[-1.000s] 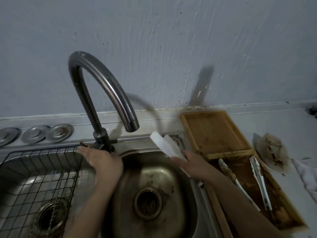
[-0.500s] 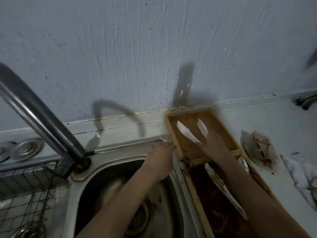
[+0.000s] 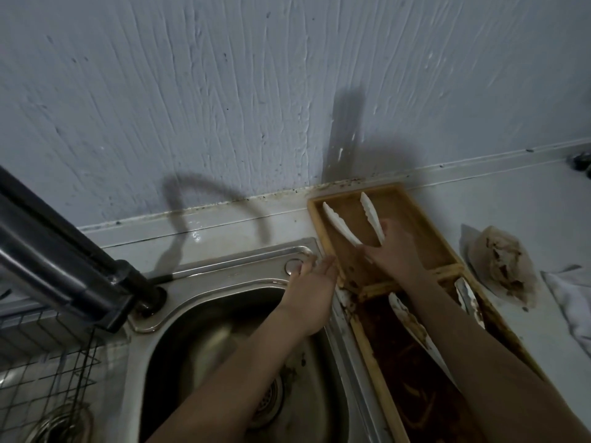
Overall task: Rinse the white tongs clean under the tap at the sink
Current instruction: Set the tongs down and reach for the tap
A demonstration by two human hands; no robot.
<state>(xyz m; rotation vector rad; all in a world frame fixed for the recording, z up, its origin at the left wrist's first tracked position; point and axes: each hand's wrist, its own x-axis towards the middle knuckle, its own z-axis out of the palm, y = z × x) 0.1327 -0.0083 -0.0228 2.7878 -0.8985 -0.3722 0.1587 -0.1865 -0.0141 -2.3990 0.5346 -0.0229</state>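
Note:
The white tongs [image 3: 341, 223] lie spread in the far compartment of a wooden tray [image 3: 425, 231], tips pointing at the wall. My right hand [image 3: 395, 251] holds their hinge end over that compartment. My left hand [image 3: 315, 279] rests with straight fingers on the steel sink rim [image 3: 243, 266], right beside the tray's left edge. The dark curved tap [image 3: 60, 266] rises at the left, its spout out of frame. No water is visible.
The near tray compartment holds dirty metal tongs [image 3: 412, 327] and brown residue. A stained paper [image 3: 505, 266] and a white cloth [image 3: 572, 298] lie on the counter at right. A wire rack [image 3: 48, 378] fills the left basin. The right basin's drain [image 3: 268, 401] sits under my left forearm.
My right hand carried the white tongs from over the sink to the tray's far compartment. My left hand left the tap base and moved to the sink rim by the tray.

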